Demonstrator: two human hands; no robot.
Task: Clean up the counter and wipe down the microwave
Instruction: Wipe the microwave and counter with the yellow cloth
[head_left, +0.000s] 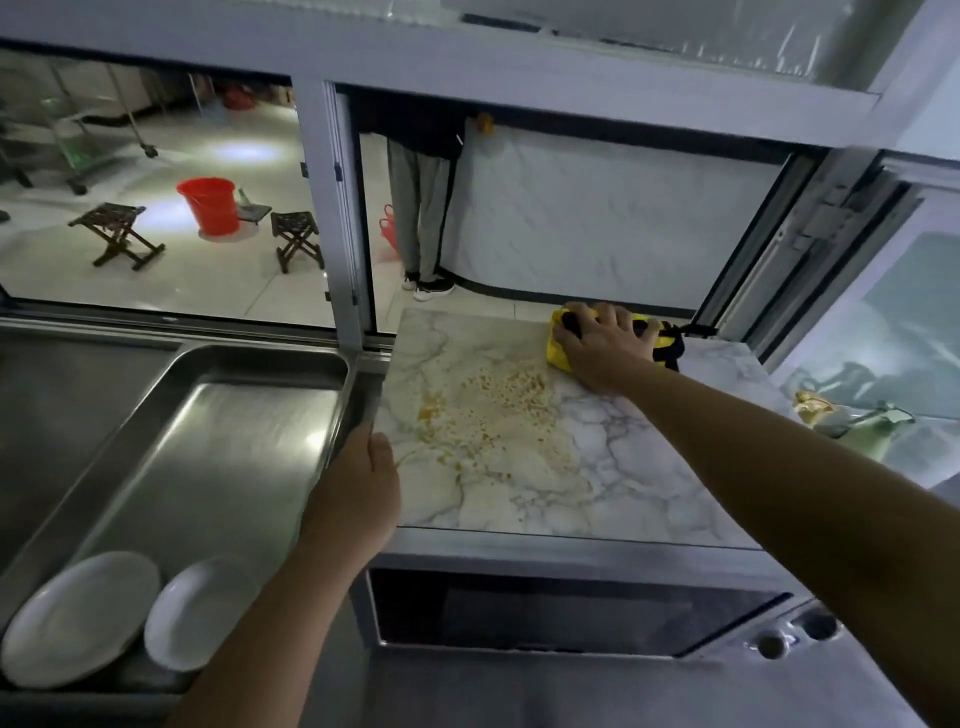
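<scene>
- Marble top (649, 467) fills the centre of the frame, and it sits on the microwave (571, 613), whose dark door shows at lower centre.
- My right hand (602, 348) is stretched out to the upper right of the slab, arm running in long from the lower right corner, palm down on a yellow and black cloth (660, 340).
- Fingers there are spread wide and curled over the cloth, pressing it flat at the far edge of the marble.
- Yellowish crumbs and a stain (498, 410) lie across the middle of the slab, just left of and below the cloth, not touching it as far as I can see.
- My left hand (363, 483) comes up from bottom centre, forearm angled upward, and grips the left edge of the marble.
- Thumb lies on top at the edge; the other fingers go under or behind it, so I cannot tell how they sit.
- Steel tray (218, 441) lies just left of that hand, with two white plates (124, 618) leaning at lower left.
- Red bucket (210, 202) stands on the floor in the upper left, between two folding stools (119, 231).
- Someone's legs (421, 218) stand beyond the window frame, upper centre.
</scene>
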